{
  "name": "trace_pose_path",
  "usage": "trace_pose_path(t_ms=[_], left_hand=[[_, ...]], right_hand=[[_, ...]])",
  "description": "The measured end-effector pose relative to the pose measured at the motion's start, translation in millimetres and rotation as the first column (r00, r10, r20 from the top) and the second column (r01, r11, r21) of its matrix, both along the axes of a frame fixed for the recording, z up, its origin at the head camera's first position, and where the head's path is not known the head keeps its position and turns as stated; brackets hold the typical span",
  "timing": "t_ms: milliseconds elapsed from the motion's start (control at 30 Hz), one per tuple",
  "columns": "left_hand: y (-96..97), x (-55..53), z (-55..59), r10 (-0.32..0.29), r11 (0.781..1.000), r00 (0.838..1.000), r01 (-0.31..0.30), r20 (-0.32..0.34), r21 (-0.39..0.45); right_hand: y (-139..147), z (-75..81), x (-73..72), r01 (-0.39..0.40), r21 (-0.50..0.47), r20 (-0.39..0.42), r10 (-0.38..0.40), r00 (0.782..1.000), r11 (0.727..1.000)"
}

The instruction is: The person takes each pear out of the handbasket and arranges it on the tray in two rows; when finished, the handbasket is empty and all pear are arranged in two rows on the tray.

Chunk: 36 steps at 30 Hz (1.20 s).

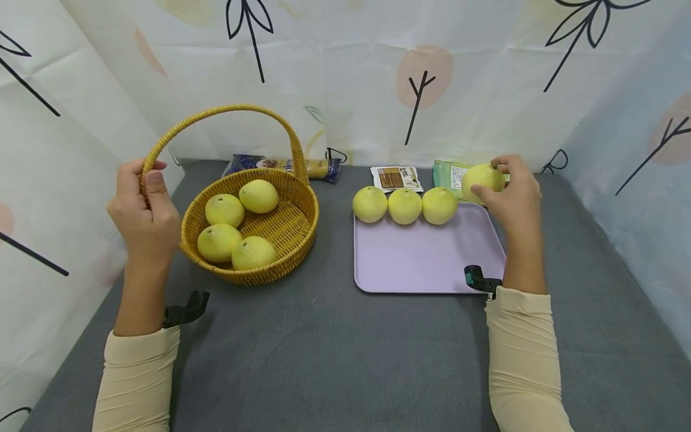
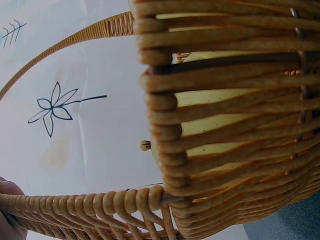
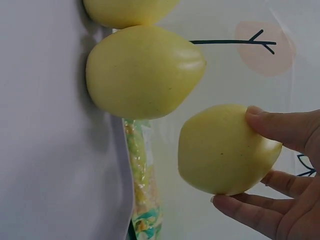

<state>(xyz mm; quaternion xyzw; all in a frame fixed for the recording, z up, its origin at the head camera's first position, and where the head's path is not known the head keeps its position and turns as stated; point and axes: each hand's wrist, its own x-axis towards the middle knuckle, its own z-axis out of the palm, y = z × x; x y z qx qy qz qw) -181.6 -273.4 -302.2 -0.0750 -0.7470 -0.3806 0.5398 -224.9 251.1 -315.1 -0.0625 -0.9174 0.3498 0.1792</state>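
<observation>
By its tall arched handle, my left hand (image 1: 146, 207) grips a yellow wicker basket (image 1: 294, 255), standing on the table to the left. Inside it lie several round yellow-green fruits (image 1: 218, 243), partly showing through the weave in the left wrist view. My right hand (image 1: 513, 195) holds another yellow-green fruit (image 3: 225, 150) between thumb and fingertips, above the back right corner of a lilac tray (image 1: 421, 258). In the right wrist view this fruit tapers toward the palm and hangs apart from its neighbour. Three matching fruits (image 1: 405, 206) sit in a row along the tray's back edge.
Behind the basket lies a long blue and yellow packet (image 1: 318, 168). A white and brown packet (image 1: 396, 178) and a green packet (image 1: 442, 174) lie behind the tray. Patterned white cloth walls (image 1: 345, 72) border the grey table (image 1: 324, 348) at the back and sides.
</observation>
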Motion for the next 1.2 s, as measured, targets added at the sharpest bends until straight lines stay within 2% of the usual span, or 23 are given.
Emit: trace_pose_path(t_ms=[100, 167, 333, 600, 800, 1000, 1200], left_hand=[[0.4, -0.3, 0.2, -0.001, 1.000, 1.000, 0.001, -0.001, 0.002], [1.1, 0.1, 0.5, 0.001, 1.000, 1.000, -0.001, -0.003, 0.001], [0.4, 1.4, 3.2, 0.008, 1.000, 1.000, -0.008, -0.010, -0.002], [7.1, 6.8, 7.2, 0.012, 1.000, 1.000, -0.012, -0.001, -0.012], [9.4, 9.9, 9.1, 0.011, 1.000, 1.000, -0.011, 0.000, -0.016], [11.1, 12.0, 11.5, 0.011, 1.000, 1.000, -0.011, -0.001, -0.017], [12.0, 13.3, 11.7, 0.006, 1.000, 1.000, -0.006, -0.003, -0.028]], right_hand=[[4.9, -5.8, -3.8, -0.014, 0.016, 0.108, 0.012, 0.994, 1.000], [7.2, -10.1, -6.3, -0.039, 0.025, 0.151, 0.035, 0.988, 0.999], [7.9, -18.2, -12.5, -0.092, 0.001, 0.164, 0.090, 0.982, 0.996], [14.9, -25.0, -12.1, -0.109, -0.002, 0.228, 0.106, 0.968, 0.994], [15.3, -28.1, -12.5, -0.135, -0.020, 0.233, 0.136, 0.963, 0.991], [12.8, -25.7, -13.2, -0.134, -0.013, 0.228, 0.133, 0.964, 0.991], [2.9, -20.4, -12.1, -0.118, -0.049, 0.160, 0.124, 0.979, 0.992]])
